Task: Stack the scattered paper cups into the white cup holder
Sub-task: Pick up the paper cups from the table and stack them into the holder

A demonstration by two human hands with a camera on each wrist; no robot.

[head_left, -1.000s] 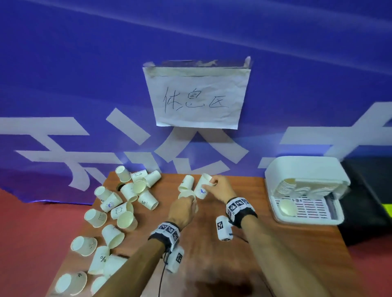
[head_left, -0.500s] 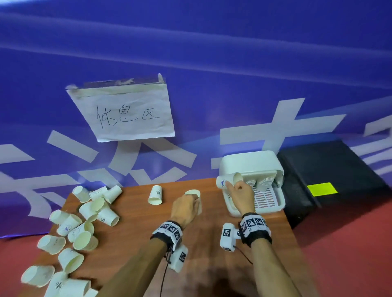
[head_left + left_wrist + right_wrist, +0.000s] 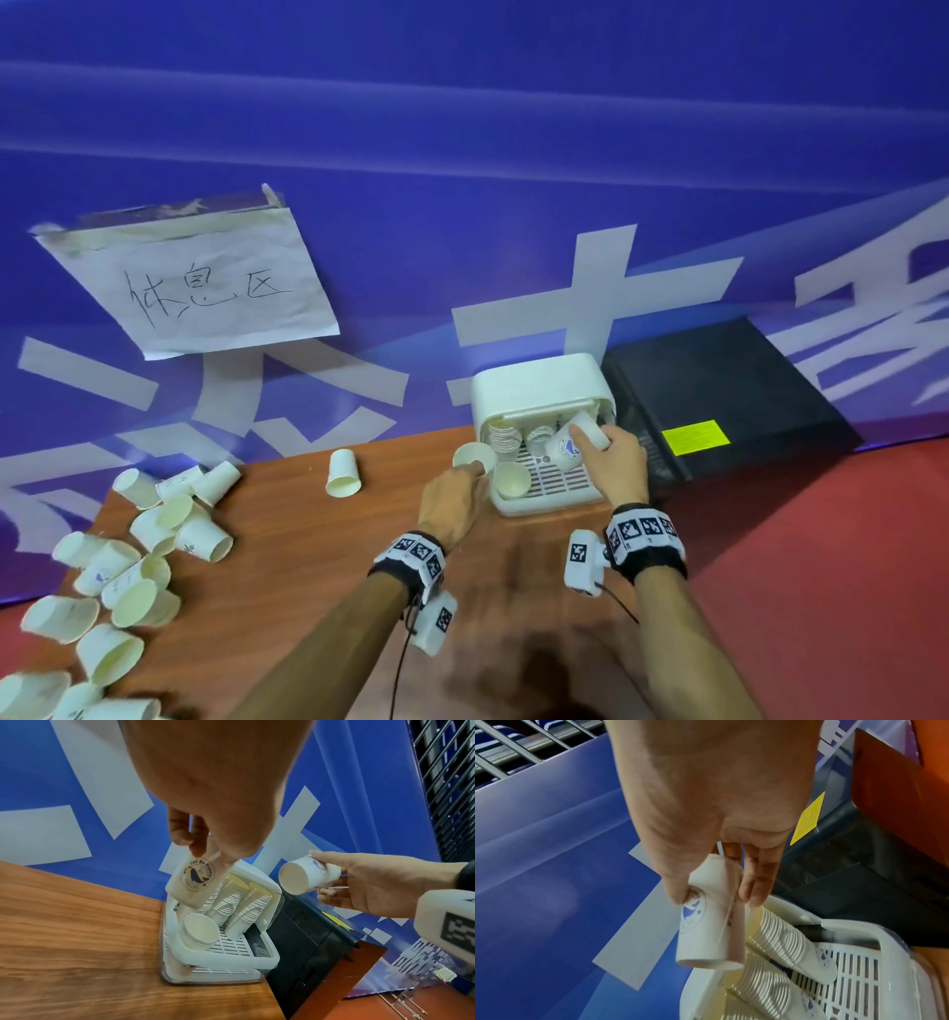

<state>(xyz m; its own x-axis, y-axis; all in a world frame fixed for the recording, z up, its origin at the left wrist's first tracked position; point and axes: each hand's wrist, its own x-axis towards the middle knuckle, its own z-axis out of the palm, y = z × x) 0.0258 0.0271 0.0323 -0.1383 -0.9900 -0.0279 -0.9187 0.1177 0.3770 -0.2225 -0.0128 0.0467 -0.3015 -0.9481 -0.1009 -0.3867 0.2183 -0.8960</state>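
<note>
Wooden tabletop (image 3: 287, 519) against blue banner wall. Right hand (image 3: 613, 465) gripping logo cup (image 3: 570, 447) at white cup holder (image 3: 539, 383) mouth, fingertips hidden behind it. Left hand (image 3: 449, 506) pinching second cup (image 3: 475, 457) beside holder's left edge. Nested stacks (image 3: 239, 902) inside, count unreadable. Scattered cups (image 3: 149, 555) far left, several cut off.

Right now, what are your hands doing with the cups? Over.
Left hand holds one cup beside the white cup holder. Right hand holds another cup at the holder's mouth. Loose cup lies on the holder's tray.
</note>
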